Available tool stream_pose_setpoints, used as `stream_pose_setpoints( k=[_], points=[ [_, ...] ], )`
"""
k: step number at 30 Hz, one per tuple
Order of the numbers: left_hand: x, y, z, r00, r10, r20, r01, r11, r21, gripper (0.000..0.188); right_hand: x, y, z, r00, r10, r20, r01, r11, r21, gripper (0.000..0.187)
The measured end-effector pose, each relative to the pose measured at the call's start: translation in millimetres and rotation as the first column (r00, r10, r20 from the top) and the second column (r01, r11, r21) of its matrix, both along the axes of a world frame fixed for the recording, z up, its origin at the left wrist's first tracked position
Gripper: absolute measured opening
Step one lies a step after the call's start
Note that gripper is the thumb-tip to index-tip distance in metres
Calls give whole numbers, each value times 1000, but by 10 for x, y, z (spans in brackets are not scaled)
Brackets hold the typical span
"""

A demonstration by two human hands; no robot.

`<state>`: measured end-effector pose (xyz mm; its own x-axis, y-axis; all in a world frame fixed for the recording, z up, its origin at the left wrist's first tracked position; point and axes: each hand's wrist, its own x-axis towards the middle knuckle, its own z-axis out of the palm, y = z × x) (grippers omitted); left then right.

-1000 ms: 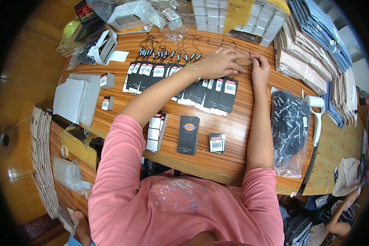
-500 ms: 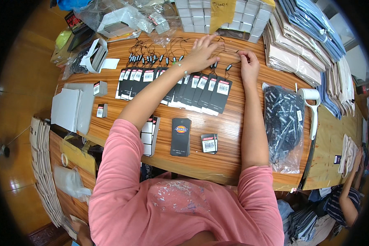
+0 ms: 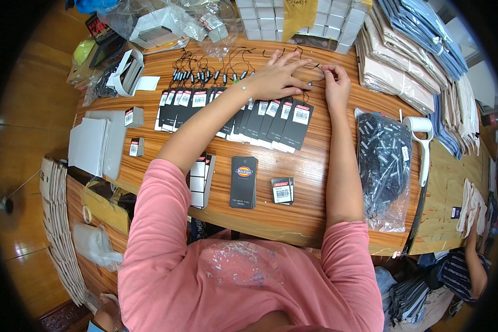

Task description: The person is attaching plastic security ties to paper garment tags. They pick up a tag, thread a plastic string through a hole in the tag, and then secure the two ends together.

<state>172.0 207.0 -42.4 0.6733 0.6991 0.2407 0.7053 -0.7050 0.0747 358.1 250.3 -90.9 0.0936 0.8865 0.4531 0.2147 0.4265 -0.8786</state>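
A row of overlapping black hang tags [image 3: 297, 128] with barcode stickers lies across the table, each with a black cord and a small cylindrical bead. Over the cords at the row's right end, my left hand [image 3: 278, 80] is spread flat, its thumb beside the bead of the rightmost tag. My right hand [image 3: 336, 79] pinches the looped end of that tag's black cord [image 3: 317, 67] between thumb and forefinger. More corded beads [image 3: 196, 76] lie left of my left wrist. My left forearm hides the middle of the row.
Nearer me lie a stack of black tags [image 3: 243, 182], small barcode cards [image 3: 282, 191] and white sticker sheets [image 3: 201, 182]. On the right are a bag of corded beads [image 3: 383, 166], a white lint roller [image 3: 422, 138] and bagged folded garments [image 3: 395, 77]. White boxes [image 3: 326, 25] stand behind.
My left hand has shifted slightly right and toward me, its thumb now over the rightmost bead. My right hand has barely moved, and the cord it pinches now forms a wider loop.
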Motion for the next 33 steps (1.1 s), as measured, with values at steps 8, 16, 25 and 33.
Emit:
stream_pose_setpoints(
  k=[8, 16, 25, 33],
  points=[
    [142, -447, 100, 964, -267, -13, 266, 964, -28, 39, 11, 37, -49, 999, 10, -33, -11, 1000, -11, 11],
    [-27, -685, -27, 945, -297, -136, 284, 953, -109, 42, -2, 17, -9, 1000, 1, 5, -1, 1000, -1, 10],
    [-119, -711, -48, 958, -265, -113, 253, 961, -108, 44, 19, 50, -68, 1000, 24, -9, -25, 1000, -7, 11],
    [-238, -770, -42, 964, -226, -140, 213, 971, -106, 43, -17, -30, 11, 990, 80, 120, -83, 996, 19, 14]
  ],
)
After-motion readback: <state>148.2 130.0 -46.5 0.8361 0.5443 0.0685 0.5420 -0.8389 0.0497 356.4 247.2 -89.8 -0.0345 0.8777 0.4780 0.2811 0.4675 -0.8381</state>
